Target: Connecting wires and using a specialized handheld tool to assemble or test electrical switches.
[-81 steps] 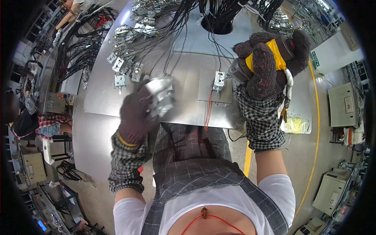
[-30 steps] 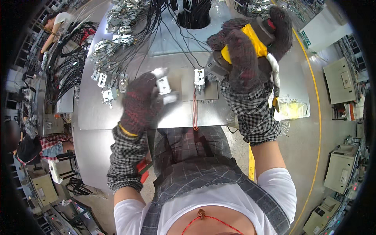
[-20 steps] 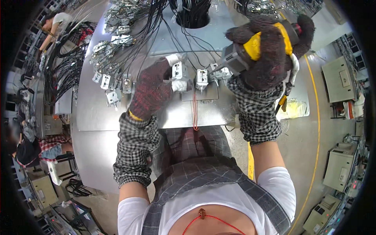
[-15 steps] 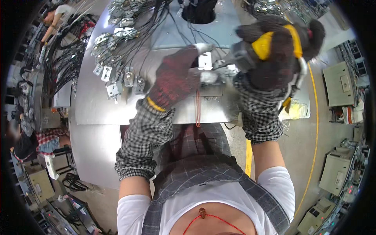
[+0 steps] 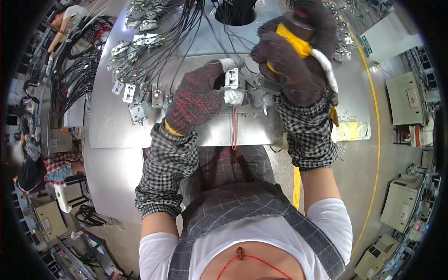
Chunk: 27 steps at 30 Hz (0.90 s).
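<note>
Grey concrete floor with a yellow line surrounds the bare sheet-metal workbench (image 5: 140, 135), where rows of small metal switch units on black wires (image 5: 140, 100) lie at the left. At the bench's near middle, the left hand (image 5: 196, 100), in a dark knit glove, grips a white-faced metal switch unit (image 5: 232, 84), fingers curled onto it. Just right of it, the right hand (image 5: 291, 65), gloved alike, is clenched around a yellow-handled power tool (image 5: 291, 39); its tip seems to touch the unit, though the glove hides the contact. Thin red wires (image 5: 234, 128) hang below the unit.
</note>
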Available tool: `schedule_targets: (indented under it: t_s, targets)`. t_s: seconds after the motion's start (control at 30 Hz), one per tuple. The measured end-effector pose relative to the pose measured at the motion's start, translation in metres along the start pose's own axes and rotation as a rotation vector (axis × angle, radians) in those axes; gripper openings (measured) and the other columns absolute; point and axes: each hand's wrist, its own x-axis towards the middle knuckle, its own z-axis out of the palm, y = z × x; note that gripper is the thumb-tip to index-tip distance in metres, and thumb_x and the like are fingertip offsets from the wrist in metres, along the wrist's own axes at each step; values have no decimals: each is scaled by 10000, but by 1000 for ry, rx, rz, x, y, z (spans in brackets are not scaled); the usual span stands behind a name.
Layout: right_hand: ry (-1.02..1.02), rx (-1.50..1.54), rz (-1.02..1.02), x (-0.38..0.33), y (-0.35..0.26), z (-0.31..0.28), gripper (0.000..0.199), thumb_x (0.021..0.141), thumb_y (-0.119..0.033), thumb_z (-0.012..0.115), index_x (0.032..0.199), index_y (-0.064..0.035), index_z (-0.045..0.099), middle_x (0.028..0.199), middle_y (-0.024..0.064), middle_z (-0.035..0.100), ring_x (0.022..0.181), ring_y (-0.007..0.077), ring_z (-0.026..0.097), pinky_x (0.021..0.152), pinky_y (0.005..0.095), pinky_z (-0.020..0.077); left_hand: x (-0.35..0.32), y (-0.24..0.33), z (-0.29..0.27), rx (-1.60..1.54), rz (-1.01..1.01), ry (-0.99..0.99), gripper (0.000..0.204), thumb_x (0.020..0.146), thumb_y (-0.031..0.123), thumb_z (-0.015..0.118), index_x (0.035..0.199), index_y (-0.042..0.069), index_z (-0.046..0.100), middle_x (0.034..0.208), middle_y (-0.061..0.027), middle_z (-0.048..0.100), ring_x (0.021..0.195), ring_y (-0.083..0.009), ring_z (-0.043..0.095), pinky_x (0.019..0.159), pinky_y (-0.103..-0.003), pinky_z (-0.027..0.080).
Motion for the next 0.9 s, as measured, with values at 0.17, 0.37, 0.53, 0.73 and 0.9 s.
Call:
schedule_targets:
  t_s: [0.17,0.37,0.53,0.73,0.9]
  targets:
    - [164,-852,-99,8,-30,36,627,934,-159,649,1443,-69,294,1086,179,653,816,247,693,697,336,586,4,14,2,408,-28,-124,670,732,397,819,1253,32,609,1006,-159,711,902,-254,711,781,-358,557]
    - [167,-630,-299,5,-24,46,654,931,-113,645,1448,-77,248,1055,171,643,807,239,694,662,345,595,6,20,13,650,69,-114,643,716,443,807,1208,66,636,993,-156,704,882,-325,692,741,-402,543]
    - [125,-683,-285,-9,-18,57,677,930,-89,642,1452,-71,212,1050,160,636,817,226,691,689,355,596,3,18,10,846,137,-122,571,735,403,789,1200,103,648,1009,-129,696,955,-329,663,836,-426,512]
    - [127,-868,-237,-16,-25,49,677,936,-94,635,1454,-48,201,1116,145,605,896,209,664,816,366,572,-10,50,8,1333,432,-8,491,730,391,765,1127,116,676,1164,-59,640,1159,-304,539,974,-460,418]
    - [115,-880,-176,-18,-32,37,659,943,-102,627,1456,-42,219,1171,145,573,957,210,639,863,364,547,-56,47,-32,1631,-124,-20,620,731,556,703,1137,94,629,1342,-109,519,1165,-345,481,980,-485,395]
